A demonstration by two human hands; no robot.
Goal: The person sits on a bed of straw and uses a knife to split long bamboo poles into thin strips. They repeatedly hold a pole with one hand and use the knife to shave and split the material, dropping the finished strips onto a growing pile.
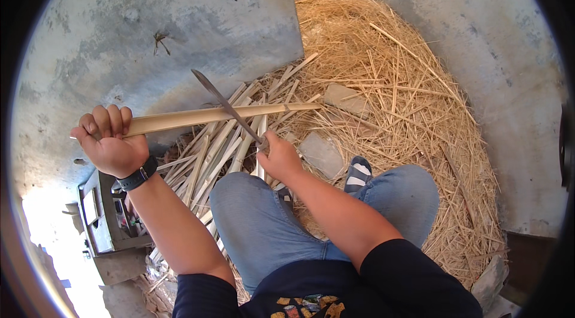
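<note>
My left hand [115, 141], raised at the left with a dark watch on its wrist, is closed round one end of a long split bamboo strip [179, 120]. The strip runs to the right, with its far end low over the straw. In my right hand [280, 156] is the handle of a long, slightly curved knife [217, 95]. Its blade slants up and left across the middle of the strip. Whether the edge bites into the bamboo, I cannot tell. Most of the handle is hidden by my fingers.
Split bamboo strips [206, 159] lie heaped beside my left knee. Straw and thin shavings [401, 102] cover the floor ahead and to the right, around flat stones [321, 153]. Grey walls stand at left [197, 12] and right [485, 48]. A box-like object [103, 222] sits at lower left.
</note>
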